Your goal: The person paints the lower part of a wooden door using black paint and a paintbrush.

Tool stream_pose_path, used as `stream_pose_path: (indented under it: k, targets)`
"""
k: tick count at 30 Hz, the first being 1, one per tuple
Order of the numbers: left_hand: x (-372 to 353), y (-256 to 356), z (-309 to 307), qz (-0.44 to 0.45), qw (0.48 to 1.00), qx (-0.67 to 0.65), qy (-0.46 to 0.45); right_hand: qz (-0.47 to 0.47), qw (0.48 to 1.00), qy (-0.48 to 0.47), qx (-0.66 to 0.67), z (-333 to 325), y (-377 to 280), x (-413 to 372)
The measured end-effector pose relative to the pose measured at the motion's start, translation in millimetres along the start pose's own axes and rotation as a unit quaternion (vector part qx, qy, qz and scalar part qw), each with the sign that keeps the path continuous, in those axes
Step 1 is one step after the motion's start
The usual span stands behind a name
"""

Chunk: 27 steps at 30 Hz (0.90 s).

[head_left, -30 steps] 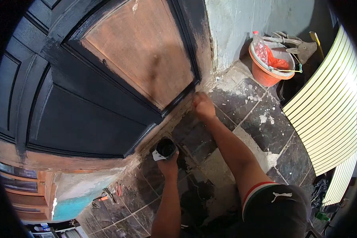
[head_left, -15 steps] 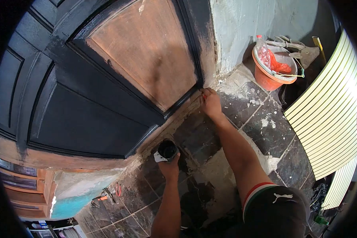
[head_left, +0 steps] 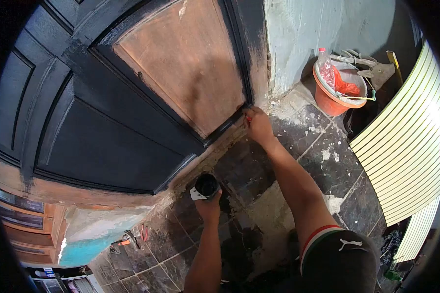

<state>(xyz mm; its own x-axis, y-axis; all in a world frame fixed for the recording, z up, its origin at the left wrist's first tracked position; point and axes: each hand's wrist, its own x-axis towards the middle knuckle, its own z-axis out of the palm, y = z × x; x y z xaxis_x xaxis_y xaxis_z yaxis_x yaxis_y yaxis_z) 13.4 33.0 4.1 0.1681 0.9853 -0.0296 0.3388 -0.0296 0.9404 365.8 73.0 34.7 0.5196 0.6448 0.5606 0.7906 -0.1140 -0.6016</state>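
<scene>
My left hand (head_left: 209, 209) is wrapped round a small cup (head_left: 207, 185) of black paint, held above the floor tiles; a white patch shows on its side. Low on the wooden door (head_left: 112, 146), my right hand (head_left: 260, 129) is closed on a paintbrush (head_left: 249, 118). Only a bit of its red handle shows; my fingers hide the bristles. The hand is at the lower right corner of a bare brown panel (head_left: 181, 68), against its black-painted frame. Black paint covers the neighbouring panels, while the bottom edge strip is still brown wood.
An orange bucket (head_left: 326, 100) with a plastic bottle (head_left: 325, 68) and a red bag stands by the grey wall. Ribbed cream panels (head_left: 401, 141) lean at the right. Pliers (head_left: 144, 233) and other tools lie on the tiles at lower left. Debris dots the floor.
My right hand has shifted slightly left along the panel's bottom edge. My left hand and the cup stay nearly in place. The view has moved a little.
</scene>
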Motion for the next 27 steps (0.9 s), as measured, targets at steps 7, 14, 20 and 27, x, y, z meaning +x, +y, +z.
stream_pose_path:
  k: [7, 14, 20, 27]
  targets:
    - [-6, 8, 1, -0.019, 1.0, 0.011, 0.007, -0.025, 0.999, 0.033, -0.022, 53, -24, -49]
    - [-9, 15, -1, -0.016, 1.0, -0.013, -0.022, -0.023, 0.971, -0.11, 0.212, 64, -97, -82]
    - [-11, 21, -12, 0.01, 1.0, -0.018, -0.004, 0.189, 0.967, 0.071, 0.152, 29, 22, -29]
    - [-12, -1, -22, -0.037, 0.999, -0.01, 0.015, 0.196, 0.965, 0.147, 0.097, 75, -34, -72]
